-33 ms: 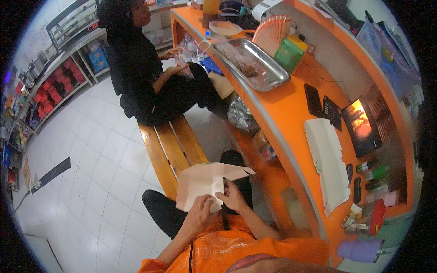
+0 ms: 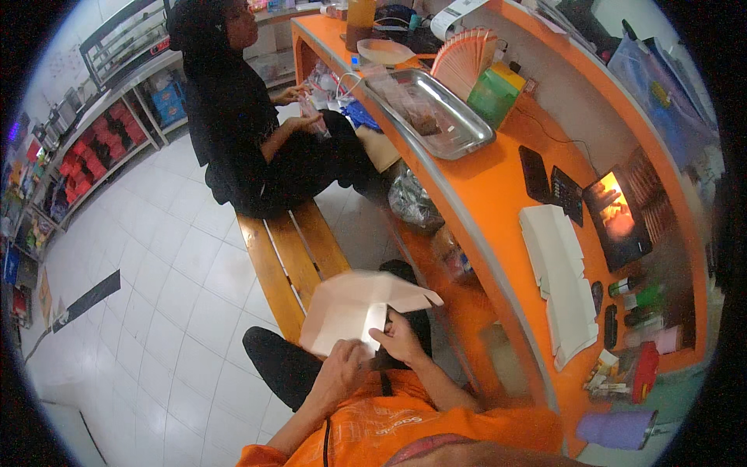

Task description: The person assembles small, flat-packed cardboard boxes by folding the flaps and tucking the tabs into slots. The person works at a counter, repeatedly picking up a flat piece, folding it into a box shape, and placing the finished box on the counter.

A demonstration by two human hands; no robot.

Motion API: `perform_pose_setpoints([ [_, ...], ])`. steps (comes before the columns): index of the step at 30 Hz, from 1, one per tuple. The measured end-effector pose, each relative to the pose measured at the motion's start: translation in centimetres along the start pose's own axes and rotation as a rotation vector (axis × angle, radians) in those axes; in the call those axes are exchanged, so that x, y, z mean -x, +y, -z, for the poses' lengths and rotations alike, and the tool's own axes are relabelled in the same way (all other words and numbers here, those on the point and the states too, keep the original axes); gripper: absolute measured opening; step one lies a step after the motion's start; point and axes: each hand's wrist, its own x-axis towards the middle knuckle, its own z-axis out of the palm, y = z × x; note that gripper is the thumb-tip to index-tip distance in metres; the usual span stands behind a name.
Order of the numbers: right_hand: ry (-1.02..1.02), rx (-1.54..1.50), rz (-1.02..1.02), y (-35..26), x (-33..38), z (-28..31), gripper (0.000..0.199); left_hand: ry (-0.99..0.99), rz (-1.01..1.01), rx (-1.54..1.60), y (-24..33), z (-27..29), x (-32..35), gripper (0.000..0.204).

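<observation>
A pale, flat cardboard box blank [image 2: 334, 311] with cut flaps hangs over my lap, its far part blurred by motion. My left hand [image 2: 345, 370] holds its near edge, fingers curled and pressed against the board. On the other side my right hand [image 2: 399, 340] pinches a small flap between thumb and fingers. Some of the fingertips are hidden by the board and by each other. Similar cardboard blanks [image 2: 554, 272] lie stacked on the orange counter [image 2: 498, 187] to my right.
A wooden slatted bench [image 2: 268, 268] runs ahead, where a person in black [image 2: 226, 124] sits holding a clear plastic packet. On the counter are a metal tray [image 2: 473, 142], a green and yellow box [image 2: 496, 92], a lit screen [image 2: 618, 210] and a purple cup [image 2: 615, 430].
The cardboard's far part has shifted slightly away and to the right, and looks more blurred. Both hands keep their hold in nearly the same place.
</observation>
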Motion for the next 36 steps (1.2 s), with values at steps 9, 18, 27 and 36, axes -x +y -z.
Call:
perform_pose_setpoints([
  [9, -0.106, 0.008, -0.153, -2.9, 0.7, 1.7, 0.024, 0.148, -0.014, 0.079, 0.9, 0.9, -0.7, 0.024],
  [18, -0.305, 0.798, 0.269, -6.3, 3.3, -0.8, 0.035, 0.243, 0.474, 0.744, -2.3, -1.0, 3.2, 0.021],
  [27, -0.275, 0.687, 0.100, -6.0, 4.0, -2.0, 0.024, 0.111, 1.008, 0.957, 0.5, -1.4, 2.0, 0.025],
  [36, -0.100, 0.639, 0.114, -5.8, 4.5, -2.0, 0.026, 0.170, 0.793, 1.013, -3.4, -7.5, 5.4, 0.036],
])
